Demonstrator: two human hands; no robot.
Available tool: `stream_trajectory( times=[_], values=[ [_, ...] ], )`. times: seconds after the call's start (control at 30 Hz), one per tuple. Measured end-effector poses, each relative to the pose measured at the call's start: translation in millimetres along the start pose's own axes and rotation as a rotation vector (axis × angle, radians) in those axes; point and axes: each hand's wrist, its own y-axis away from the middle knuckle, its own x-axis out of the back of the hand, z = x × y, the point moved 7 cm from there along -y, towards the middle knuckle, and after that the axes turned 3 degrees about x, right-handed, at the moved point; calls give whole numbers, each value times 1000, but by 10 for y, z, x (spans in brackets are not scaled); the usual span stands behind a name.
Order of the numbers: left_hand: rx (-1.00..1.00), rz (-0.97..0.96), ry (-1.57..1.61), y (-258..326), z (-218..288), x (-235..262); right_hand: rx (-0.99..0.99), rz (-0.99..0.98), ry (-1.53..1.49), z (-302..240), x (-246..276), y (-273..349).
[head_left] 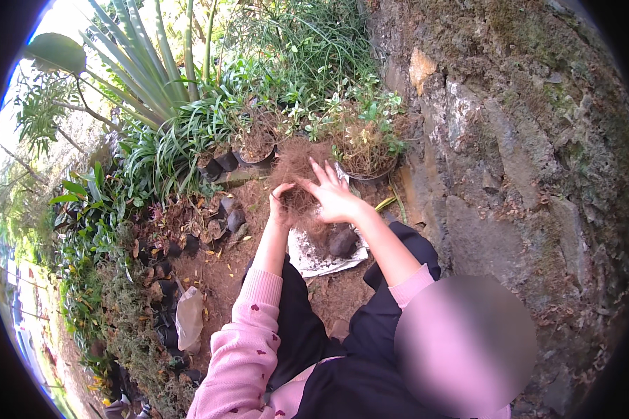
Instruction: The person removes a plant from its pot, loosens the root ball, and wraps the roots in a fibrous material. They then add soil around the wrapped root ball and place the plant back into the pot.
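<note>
Two bare hands work a clump of brown root fibre above bare garden soil.

Left hand (pixel 281 202) pinches the lower edge of the root fibre clump (pixel 297 167), its grip narrow; right hand (pixel 332 195) presses the clump from the right, fingers spread wide, holding nothing closed. The clump sits between and just beyond both hands, running up and away from the person, with the right hand slightly nearer. One white sheet (pixel 314 262) carrying one dark soil lump (pixel 342 242) lies directly below. Two potted plants stand behind: one (pixel 257 148), another (pixel 367 155).

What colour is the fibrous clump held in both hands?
Reddish-brown, seen in the head view: the fibrous clump.
</note>
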Motion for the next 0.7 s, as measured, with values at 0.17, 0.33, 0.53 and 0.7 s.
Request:
stream_trajectory(
  times=[0.17, 0.33, 0.53, 0.7],
  values=[
    [-57, 116, 111, -188, 175, 272, 73, 502, -400, 154, 696, 187],
    [-40, 191, -18, 4, 105, -119, 124, 847, -137, -19, 806, 305],
    [82, 205, -386, 11, 42, -34, -43, 835, -150, 167, 764, 230],
    [-7, 127, -421, -167, 99, 154, -113, 956, -131, 140, 799, 292]
  ],
)
